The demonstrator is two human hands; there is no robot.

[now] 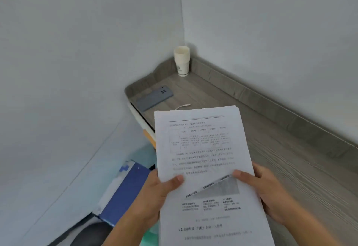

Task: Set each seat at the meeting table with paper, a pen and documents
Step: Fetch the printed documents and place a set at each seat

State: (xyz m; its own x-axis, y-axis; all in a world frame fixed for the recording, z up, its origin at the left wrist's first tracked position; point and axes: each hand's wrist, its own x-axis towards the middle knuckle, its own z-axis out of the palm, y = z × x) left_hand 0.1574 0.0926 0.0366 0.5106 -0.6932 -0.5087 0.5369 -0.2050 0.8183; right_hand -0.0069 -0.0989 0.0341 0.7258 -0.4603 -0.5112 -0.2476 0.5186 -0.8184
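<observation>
Head view: grey wood-grain counter [271, 148] in a white corner; stack of paper cups [181, 60] at back, grey phone [154, 98] near left edge. Stack of printed documents [205, 148] held above counter. Left hand [155, 197] & right hand [271, 191] grip its sides, thumbs on top sheet, fingers curled under.

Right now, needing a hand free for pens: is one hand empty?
No, the left hand and the right hand both hold the papers, thumbs on top.

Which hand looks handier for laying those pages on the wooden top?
Probably the right hand: it grips the printed pages on the side over the wooden top, while the left hand is out by the blue folder.
</observation>
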